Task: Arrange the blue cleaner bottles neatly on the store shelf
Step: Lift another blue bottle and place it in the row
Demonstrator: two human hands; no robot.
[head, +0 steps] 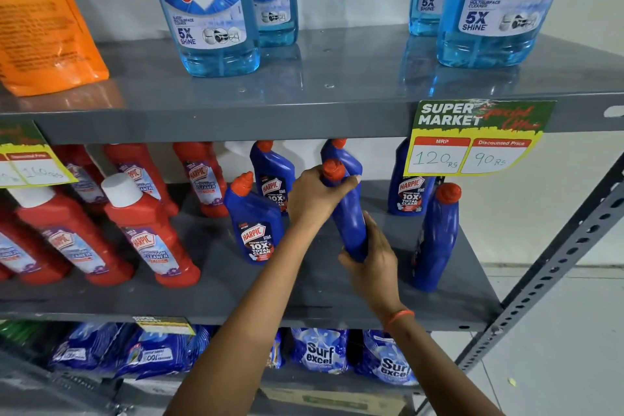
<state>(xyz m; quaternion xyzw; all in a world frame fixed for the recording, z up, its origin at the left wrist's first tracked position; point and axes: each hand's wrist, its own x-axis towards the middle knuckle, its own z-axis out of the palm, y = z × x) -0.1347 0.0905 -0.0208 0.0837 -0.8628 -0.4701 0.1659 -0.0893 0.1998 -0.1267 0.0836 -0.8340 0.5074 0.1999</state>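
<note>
Both hands hold one blue cleaner bottle (349, 213) above the middle shelf (304, 294). Nearest, the right hand (373, 263) cups its base from below, fingers wrapped round the bottom end, an orange band (399, 317) on the wrist. Higher up, the left hand (315, 196) grips the neck just under the red cap (332, 169), thumb across the front. The held bottle is deep glossy blue, slim, with an angled neck; it tilts with its cap to the upper left and shows its plain side (no label can be seen from here).

Just left of it stands a blue Harpic bottle (255, 223), label forward, reading "10X Total Clean". To the right, near the shelf's end, another blue bottle (437, 236) stands leaning, turned so that almost no label shows. Further back are three more blue ones: one (273, 176) behind the left hand, one (342, 154) mostly hidden by the held bottle, and one (407, 189) partly under the price tag (472, 138), which reads 120 and 90. Red Harpic bottles (148, 230) fill the shelf's left half.

On the upper shelf (304, 105) stand clear light-blue Colin bottles (206, 7) and an orange pouch (44, 20). Below, Surf excel packs (320, 351) lie on the bottom level.
</note>
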